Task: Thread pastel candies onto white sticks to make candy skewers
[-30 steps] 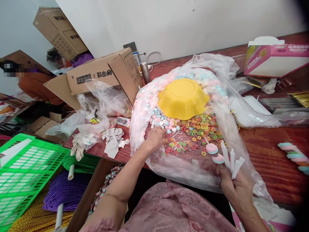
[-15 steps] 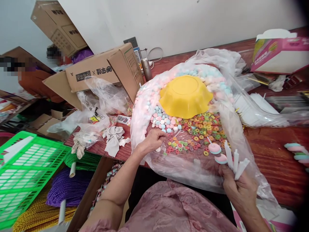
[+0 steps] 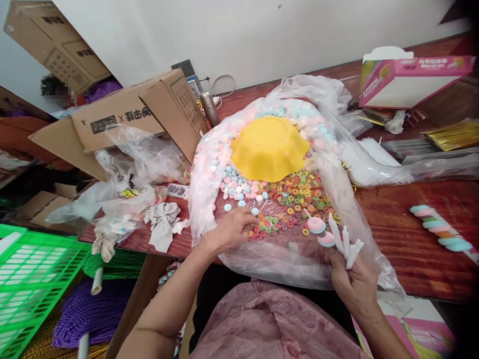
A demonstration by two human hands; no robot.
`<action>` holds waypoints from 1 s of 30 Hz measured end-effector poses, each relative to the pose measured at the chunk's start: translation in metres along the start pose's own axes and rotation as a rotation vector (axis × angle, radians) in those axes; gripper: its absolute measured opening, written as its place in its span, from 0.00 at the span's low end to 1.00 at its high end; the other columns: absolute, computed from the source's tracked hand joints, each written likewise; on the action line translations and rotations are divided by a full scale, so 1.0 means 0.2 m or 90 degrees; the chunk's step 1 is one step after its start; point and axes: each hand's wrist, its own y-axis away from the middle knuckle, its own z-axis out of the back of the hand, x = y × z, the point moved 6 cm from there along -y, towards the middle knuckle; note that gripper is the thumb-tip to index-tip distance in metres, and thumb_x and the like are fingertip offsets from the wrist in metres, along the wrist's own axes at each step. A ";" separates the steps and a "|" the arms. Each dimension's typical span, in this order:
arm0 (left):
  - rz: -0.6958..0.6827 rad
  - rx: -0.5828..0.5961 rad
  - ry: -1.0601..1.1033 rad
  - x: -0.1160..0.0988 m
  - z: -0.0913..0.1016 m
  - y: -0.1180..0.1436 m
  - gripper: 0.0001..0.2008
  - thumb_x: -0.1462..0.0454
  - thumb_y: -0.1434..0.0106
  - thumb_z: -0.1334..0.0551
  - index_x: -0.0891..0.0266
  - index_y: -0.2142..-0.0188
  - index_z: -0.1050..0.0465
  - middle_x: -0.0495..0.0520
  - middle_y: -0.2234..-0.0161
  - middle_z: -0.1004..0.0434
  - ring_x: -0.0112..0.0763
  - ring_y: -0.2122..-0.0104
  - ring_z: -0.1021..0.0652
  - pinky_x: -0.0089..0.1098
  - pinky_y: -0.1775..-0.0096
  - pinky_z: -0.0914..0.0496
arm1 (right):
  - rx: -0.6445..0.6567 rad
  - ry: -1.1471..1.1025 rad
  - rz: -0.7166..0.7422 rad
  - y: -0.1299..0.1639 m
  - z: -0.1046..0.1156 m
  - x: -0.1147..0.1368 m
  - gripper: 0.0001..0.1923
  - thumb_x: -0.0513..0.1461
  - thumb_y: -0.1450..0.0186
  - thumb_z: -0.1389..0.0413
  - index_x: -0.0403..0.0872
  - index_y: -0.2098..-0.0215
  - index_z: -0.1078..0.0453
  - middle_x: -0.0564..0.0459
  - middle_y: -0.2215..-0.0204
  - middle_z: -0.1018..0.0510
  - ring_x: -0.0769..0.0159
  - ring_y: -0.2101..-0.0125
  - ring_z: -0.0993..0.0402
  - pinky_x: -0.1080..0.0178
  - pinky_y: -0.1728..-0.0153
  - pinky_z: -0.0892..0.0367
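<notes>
My left hand [image 3: 234, 228] is low over the front of the candy spread, fingers bent down and apart; nothing shows held in them. A pale blue marshmallow [image 3: 255, 211] lies by its fingertips, next to gummy rings [image 3: 267, 224] in red, green and orange. Closed around several white sticks [image 3: 345, 241] is my right hand [image 3: 354, 281]. Beside its thumb are two pink-and-blue marshmallow lollipops [image 3: 317, 225], one with its stick pointing up to the left. An upside-down yellow bowl [image 3: 270, 149] with a wavy rim rests among the marshmallows [image 3: 239, 183].
Clear plastic sheeting [image 3: 277, 267] lies under and around the candy. An open cardboard box [image 3: 119, 117] and crumpled cloth [image 3: 163, 224] are left. A pink-and-white carton [image 3: 407, 82] and a twisted marshmallow stick [image 3: 443, 229] are right. A green basket [image 3: 33, 294] stands lower left; a person sits behind.
My left hand has shifted right across the candy, its fingers loosening from a tighter curl. The right hand keeps its hold on the sticks. The camera view has turned slightly right.
</notes>
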 end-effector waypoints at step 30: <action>0.187 -0.170 0.484 0.03 -0.07 0.02 0.09 0.61 0.44 0.31 0.65 0.66 0.18 0.51 0.73 0.24 0.26 0.75 0.27 0.27 0.71 0.34 | 0.014 0.029 0.196 0.03 -0.01 0.07 0.18 0.29 0.37 0.49 0.48 0.51 0.29 0.54 0.70 0.20 0.65 0.76 0.25 0.65 0.72 0.31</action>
